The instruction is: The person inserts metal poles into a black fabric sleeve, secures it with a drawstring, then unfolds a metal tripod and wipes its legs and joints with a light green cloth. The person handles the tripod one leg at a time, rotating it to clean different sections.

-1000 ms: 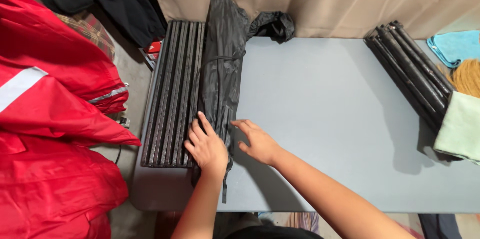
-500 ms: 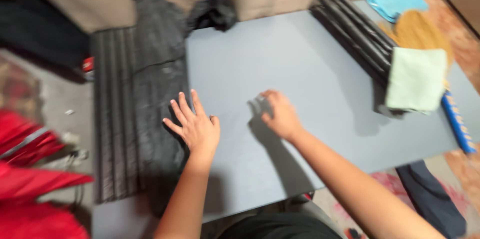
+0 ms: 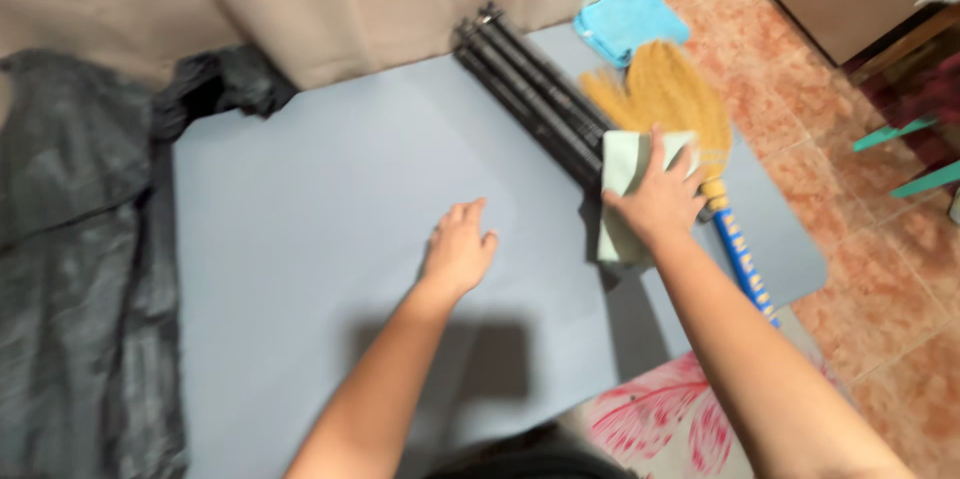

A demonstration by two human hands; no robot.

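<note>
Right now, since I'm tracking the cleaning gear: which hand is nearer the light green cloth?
Right. The right hand rests on the light green cloth; the left hand lies apart on the grey table.
</note>
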